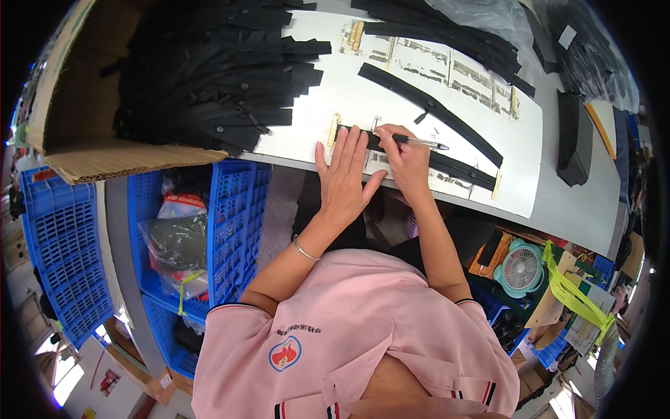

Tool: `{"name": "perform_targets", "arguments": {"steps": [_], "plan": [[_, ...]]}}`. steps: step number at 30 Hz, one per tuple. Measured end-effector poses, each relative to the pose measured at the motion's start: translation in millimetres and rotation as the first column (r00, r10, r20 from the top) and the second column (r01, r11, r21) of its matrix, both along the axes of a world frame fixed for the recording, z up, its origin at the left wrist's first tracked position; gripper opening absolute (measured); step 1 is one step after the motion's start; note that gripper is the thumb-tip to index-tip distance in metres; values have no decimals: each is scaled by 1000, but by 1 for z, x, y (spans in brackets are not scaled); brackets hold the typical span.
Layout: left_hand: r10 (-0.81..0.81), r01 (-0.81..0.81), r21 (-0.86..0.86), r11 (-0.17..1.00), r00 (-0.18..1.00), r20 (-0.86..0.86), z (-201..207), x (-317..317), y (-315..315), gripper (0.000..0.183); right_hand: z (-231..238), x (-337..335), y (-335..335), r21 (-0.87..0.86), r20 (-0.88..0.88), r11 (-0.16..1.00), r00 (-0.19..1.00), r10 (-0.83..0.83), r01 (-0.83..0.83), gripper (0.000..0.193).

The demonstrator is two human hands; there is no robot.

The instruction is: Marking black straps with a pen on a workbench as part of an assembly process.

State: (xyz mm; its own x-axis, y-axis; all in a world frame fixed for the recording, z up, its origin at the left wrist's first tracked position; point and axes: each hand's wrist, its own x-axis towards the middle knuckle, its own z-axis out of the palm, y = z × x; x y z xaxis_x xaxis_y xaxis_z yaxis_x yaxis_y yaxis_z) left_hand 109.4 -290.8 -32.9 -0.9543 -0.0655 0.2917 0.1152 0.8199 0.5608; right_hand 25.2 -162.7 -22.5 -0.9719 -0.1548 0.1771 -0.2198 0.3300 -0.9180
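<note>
My left hand (342,178) lies with its fingers stretched over one end of a black zipper (457,167), pressing it onto a white board (520,129). Just to its right, my right hand (410,166) grips a pen (429,144), its fingers pinched over the same zipper. The pen's clear end points to the right; its tip is hard to make out. Small tan strips on the board stand at both ends of this zipper. Farther back, a second black zipper (436,112) lies slantwise, its slider hanging off the near edge.
A heap of black zippers (202,77) covers the back left, beside an open cardboard box (139,164). More zippers (453,35) lie at the back right, near clear plastic bags (593,56). Blue crates (237,223) stand below left; a small turquoise fan (522,269) sits below right.
</note>
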Motion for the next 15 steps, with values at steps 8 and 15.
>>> {"name": "perform_targets", "arguments": {"steps": [8, 15], "plan": [[7, -8, -66, 998, 1000, -23, -1, 0, 0, 77, 0, 4, 9, -59, 88, 996, 994, 67, -62, 18], [-13, 12, -42, 999, 1000, -11, 0, -1, 1, 77, -5, 3, 9, -5, -25, 994, 993, 112, -112, 20]]}}
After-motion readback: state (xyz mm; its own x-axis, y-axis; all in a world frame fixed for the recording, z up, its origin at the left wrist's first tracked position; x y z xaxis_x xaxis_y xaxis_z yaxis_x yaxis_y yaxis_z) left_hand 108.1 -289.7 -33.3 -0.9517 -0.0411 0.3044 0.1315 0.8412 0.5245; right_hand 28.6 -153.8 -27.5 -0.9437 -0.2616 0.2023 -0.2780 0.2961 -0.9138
